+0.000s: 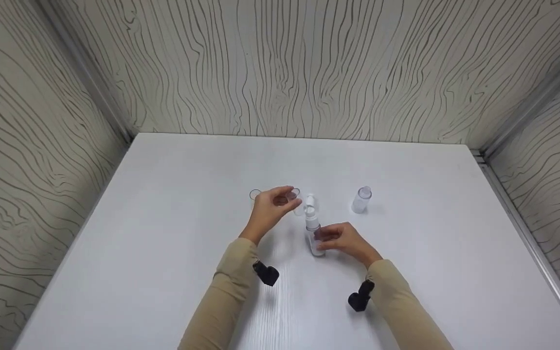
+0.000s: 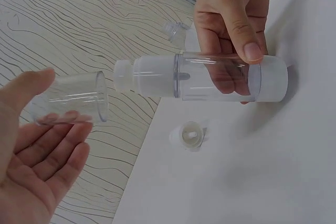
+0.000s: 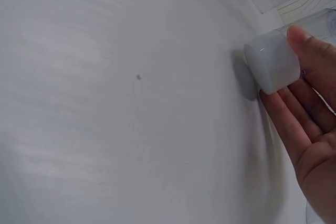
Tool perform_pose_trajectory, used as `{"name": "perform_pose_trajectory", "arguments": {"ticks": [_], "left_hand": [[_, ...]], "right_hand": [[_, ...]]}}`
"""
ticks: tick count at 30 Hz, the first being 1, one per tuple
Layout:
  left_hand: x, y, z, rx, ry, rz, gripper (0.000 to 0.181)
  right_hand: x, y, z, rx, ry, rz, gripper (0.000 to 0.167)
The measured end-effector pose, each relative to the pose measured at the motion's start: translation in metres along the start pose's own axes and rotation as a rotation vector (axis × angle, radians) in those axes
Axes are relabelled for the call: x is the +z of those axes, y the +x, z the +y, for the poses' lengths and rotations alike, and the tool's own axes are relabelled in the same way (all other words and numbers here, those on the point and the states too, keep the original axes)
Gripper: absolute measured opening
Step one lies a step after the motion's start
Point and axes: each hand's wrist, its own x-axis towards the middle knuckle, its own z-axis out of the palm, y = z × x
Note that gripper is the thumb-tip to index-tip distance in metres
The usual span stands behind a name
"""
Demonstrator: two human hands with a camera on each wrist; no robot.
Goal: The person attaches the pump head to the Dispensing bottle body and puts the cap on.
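My right hand (image 1: 345,240) grips the lower part of a clear bottle (image 1: 313,243) with a white pump top (image 1: 312,222); the left wrist view shows the bottle's white base (image 2: 274,79) and the thumb on its side. In my left hand (image 1: 269,210), a clear cap (image 2: 79,98) is pinched between thumb and fingers, its open rim facing the pump top (image 2: 147,74) with a gap between them. In the right wrist view, the fingers of my right hand (image 3: 310,103) lie around the base (image 3: 273,61).
A white pump piece (image 1: 310,200) lies just behind the held bottle. Farther right stands a clear bottle (image 1: 361,200) without a pump. Another clear cap (image 1: 255,194) is behind my left hand. Patterned panels (image 1: 280,68) border the white table (image 1: 172,194).
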Motion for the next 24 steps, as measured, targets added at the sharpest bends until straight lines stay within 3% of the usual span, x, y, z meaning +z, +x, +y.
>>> {"name": "perform_pose_trajectory", "arguments": {"ticks": [12, 24], "left_hand": [[0.010, 0.002, 0.001, -0.029, -0.020, -0.025, 0.045], [0.014, 0.003, 0.001, -0.004, -0.019, -0.055, 0.045]], "right_hand": [[0.002, -0.001, -0.003, -0.026, -0.032, -0.016, 0.050], [0.000, -0.002, -0.004, -0.071, -0.041, -0.010, 0.045]]}}
